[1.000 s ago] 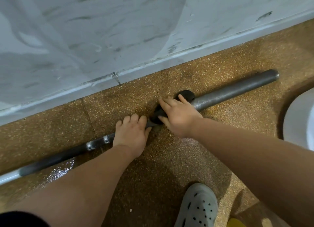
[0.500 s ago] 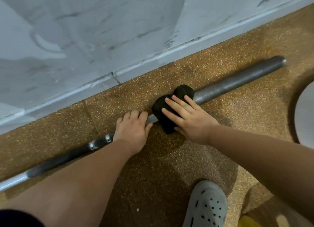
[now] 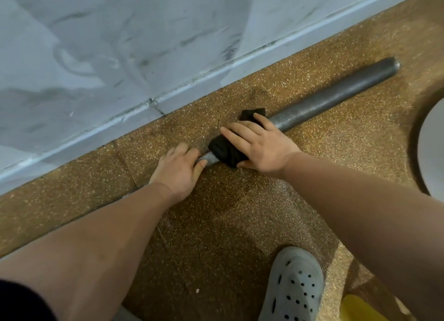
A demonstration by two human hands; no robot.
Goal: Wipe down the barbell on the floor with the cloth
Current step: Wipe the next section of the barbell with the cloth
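Note:
A grey steel barbell lies on the speckled brown floor, running from lower left up to the right along the wall. A black cloth is bunched over the bar at its thick sleeve's inner end. My right hand lies on top of the cloth with fingers spread, the thumb tucked under its near side. Just left of it, my left hand grips the thinner shaft, thumb and fingers wrapped around it. My left forearm hides the rest of the bar to the left.
A grey marbled wall with a pale skirting runs close behind the bar. A white round object sits at the right edge. My grey perforated clog stands near the bottom, with something yellow beside it.
My right hand has shifted on the cloth, turning it over the bar at the sleeve's inner end. The left hand keeps its grip on the shaft. The camera has moved closer.

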